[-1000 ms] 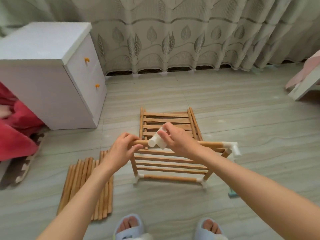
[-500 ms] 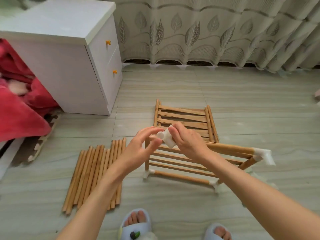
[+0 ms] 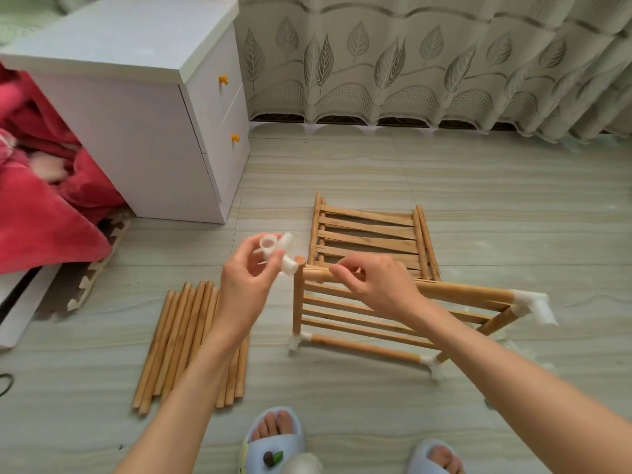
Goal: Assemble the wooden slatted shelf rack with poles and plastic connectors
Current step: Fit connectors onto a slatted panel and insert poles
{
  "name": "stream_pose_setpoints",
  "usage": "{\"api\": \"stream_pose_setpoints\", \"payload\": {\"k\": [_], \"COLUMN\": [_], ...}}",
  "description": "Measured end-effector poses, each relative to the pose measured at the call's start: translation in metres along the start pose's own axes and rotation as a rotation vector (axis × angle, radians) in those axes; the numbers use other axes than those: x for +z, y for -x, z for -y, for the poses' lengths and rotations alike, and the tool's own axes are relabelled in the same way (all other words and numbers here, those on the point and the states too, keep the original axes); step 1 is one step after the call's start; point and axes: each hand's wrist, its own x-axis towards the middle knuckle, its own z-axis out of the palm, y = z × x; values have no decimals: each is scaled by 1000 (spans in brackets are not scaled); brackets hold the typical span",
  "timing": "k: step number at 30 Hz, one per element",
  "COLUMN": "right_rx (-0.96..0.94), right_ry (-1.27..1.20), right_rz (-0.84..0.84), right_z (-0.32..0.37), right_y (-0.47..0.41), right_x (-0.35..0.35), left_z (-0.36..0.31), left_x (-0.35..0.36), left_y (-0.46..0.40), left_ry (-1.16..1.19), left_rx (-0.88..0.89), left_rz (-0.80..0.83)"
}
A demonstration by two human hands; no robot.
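White plastic connector (image 3: 277,252) pinched in the curled fingers of the left hand (image 3: 247,284), held up just left of the bare top of an upright pole (image 3: 298,299), not on it. Right hand (image 3: 375,285) resting on the top rail (image 3: 444,291) of the half-built rack (image 3: 376,316), fingers curled round it near its free end. Spare slatted panel (image 3: 371,236) flat on the floor behind. Loose poles (image 3: 184,343) bundled on the floor to the left, near the white cabinet (image 3: 143,131).
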Motion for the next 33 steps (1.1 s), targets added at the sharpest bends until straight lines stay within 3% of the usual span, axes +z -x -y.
{"api": "stream_pose_setpoints", "payload": {"k": [7,15,25,33], "right_rx": [-39,-78,-74,-86], "right_ry": [102,132,169,172], "right_rz": [4,-27,-7,-10], "right_z": [-4,-4,-4,-6], "right_y": [-1,-1,1,1], "right_x": [4,7,7,8], "left_z": [-2,-1,2,6], "left_x": [-8,7,8,7], "left_y": [-8,-17,-22,-23], "left_ry": [62,-53,-362,-399], "left_rx": [-62,33,383,461], "left_rz": [9,75,164,176]}}
